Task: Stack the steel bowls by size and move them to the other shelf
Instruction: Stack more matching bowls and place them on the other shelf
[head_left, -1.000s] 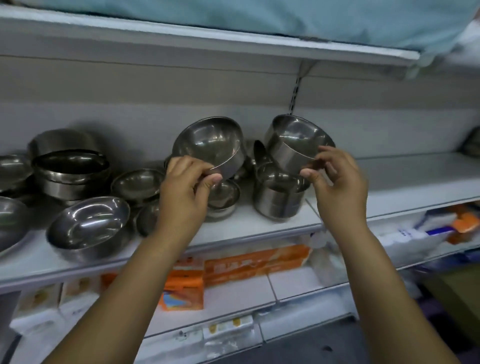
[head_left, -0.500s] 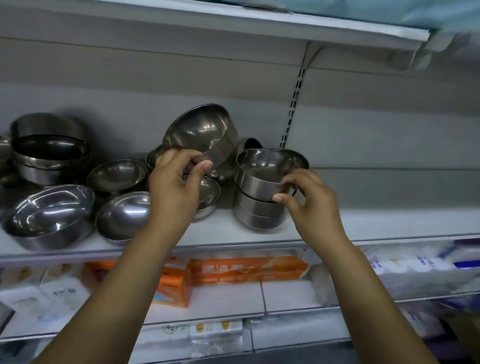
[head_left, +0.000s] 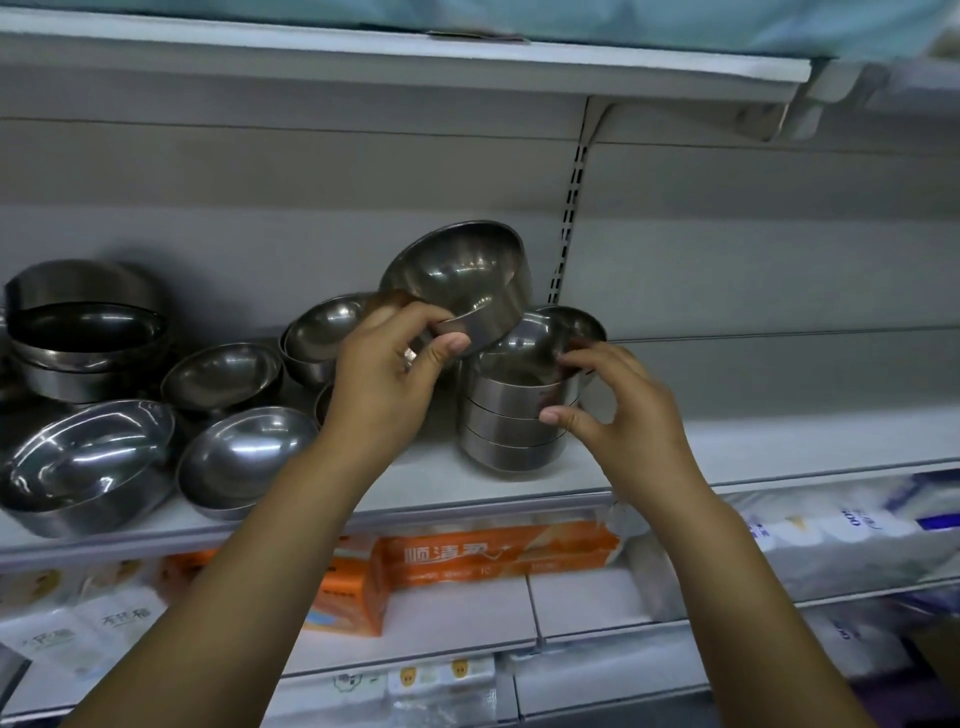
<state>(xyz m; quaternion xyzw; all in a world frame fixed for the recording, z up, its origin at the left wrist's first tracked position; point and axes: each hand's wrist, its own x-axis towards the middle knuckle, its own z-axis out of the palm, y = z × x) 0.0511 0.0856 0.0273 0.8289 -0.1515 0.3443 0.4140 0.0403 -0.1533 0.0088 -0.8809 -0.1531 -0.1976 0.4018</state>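
My left hand (head_left: 384, 384) grips a medium steel bowl (head_left: 462, 275) by its rim and holds it tilted in the air, just above and left of a stack of small steel bowls (head_left: 509, 431). That stack stands on the white shelf (head_left: 779, 436) next to the slotted upright. My right hand (head_left: 623, 410) curves loosely around the stack's right side. Its fingertips touch the top bowl's rim and its thumb lies beside the wall lower down.
Loose steel bowls fill the shelf's left part: a large one (head_left: 88, 462), two medium ones (head_left: 244, 457) (head_left: 223, 374), another (head_left: 327, 327) and a big nested pile (head_left: 83, 332). An orange box (head_left: 498, 556) and tissue packs (head_left: 831, 535) lie on the shelf below.
My right hand lowered its small bowl onto the stack and loosened its hold. My left hand carried the tilted bowl to the right, close over the stack.
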